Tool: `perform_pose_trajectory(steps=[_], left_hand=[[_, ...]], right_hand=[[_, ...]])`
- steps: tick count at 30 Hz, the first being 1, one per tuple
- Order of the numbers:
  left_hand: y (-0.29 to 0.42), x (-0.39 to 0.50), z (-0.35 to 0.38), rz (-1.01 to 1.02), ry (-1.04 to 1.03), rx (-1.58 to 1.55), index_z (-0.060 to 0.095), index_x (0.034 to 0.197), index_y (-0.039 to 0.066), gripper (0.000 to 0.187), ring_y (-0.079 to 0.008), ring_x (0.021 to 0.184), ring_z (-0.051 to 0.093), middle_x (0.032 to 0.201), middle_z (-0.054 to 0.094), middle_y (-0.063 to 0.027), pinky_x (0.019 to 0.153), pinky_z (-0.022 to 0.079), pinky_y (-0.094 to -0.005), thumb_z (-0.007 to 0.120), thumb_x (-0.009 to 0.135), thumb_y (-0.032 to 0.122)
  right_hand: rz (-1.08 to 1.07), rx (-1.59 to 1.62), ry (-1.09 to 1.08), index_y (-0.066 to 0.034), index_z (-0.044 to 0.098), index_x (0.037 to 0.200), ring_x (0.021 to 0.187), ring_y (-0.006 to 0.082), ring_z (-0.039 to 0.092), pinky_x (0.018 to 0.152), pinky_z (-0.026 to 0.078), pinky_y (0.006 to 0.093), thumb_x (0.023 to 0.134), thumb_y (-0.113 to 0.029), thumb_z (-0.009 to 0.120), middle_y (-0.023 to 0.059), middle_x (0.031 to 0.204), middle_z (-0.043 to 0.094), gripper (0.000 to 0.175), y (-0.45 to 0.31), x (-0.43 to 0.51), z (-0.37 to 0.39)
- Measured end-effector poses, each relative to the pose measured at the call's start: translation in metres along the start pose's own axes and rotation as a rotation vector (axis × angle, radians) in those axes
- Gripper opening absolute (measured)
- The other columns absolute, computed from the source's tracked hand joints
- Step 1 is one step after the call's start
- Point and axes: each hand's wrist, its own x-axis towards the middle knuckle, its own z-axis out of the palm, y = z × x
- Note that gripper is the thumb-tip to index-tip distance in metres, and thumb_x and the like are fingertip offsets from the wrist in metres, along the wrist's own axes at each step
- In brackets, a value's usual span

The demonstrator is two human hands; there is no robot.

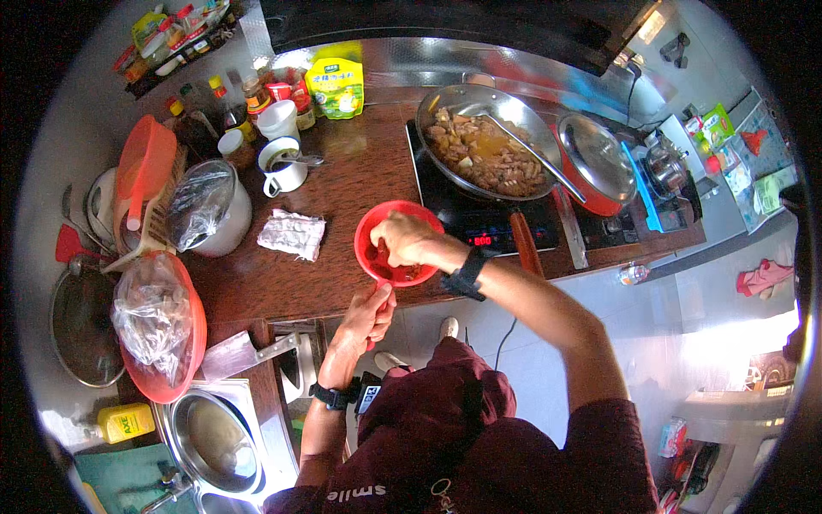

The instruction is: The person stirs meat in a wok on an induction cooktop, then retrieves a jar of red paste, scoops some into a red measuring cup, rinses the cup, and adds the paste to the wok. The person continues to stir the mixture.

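Observation:
A red plastic scoop (367, 257) is tilted at the counter's front edge, and my left hand (370, 315) is closed around its handle. My right hand (408, 239) reaches down inside the scoop with bent fingers. Dark red pieces (383, 271) lie below and around those fingers; whether any are pinched is hidden. Just behind and to the right, a steel wok (538, 122) full of browned meat pieces in sauce (478, 151) stands on an induction cooker (459, 221) with a lit display. A metal turner (538, 154) rests in the wok.
The wok's wooden handle (525, 241) juts over the front edge. A lidded red pot (594, 160) stands at right. Leftward are a folded cloth (292, 235), an enamel mug (288, 177) with a spoon, a plastic-covered pot (234, 212), a cleaver (230, 357) and a sink (253, 424).

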Motion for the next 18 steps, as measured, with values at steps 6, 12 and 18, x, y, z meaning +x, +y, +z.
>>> perform_pose_trajectory(steps=[6,12,18], left_hand=[[0.019,0.009,0.018,0.055,-0.08,0.002,0.049,0.079,0.009,0.03,-0.0042,0.036,0.023,0.05,0.031,0.0059,0.031,0.017,-0.021,0.046,0.095,0.035],[0.034,0.019,0.043,0.027,-0.068,0.059,0.047,0.078,0.009,0.031,-0.0044,0.036,0.022,0.05,0.03,0.0059,0.033,0.018,-0.021,0.045,0.096,0.034],[0.039,0.024,0.062,0.032,-0.08,0.08,0.048,0.079,0.008,0.031,-0.0039,0.037,0.022,0.051,0.03,0.006,0.033,0.018,-0.0204,0.044,0.097,0.033]], right_hand=[[0.018,0.271,-0.114,-0.0073,0.06,0.096,0.043,0.0164,0.052,0.039,0.045,0.0305,0.062,-0.005,0.071,0.0085,0.064,0.058,0.036,0.013,-0.02,-0.077],[-0.045,0.395,-0.152,-0.0069,0.058,0.098,0.043,0.0146,0.051,0.035,0.042,0.0278,0.064,-0.003,0.071,0.0069,0.067,0.057,0.036,0.023,-0.04,-0.105],[-0.157,0.195,-0.085,-0.0074,0.058,0.093,0.072,0.028,0.059,0.067,0.049,0.0399,0.058,-0.007,0.073,0.0145,0.081,0.058,0.037,0.035,-0.038,-0.095]])
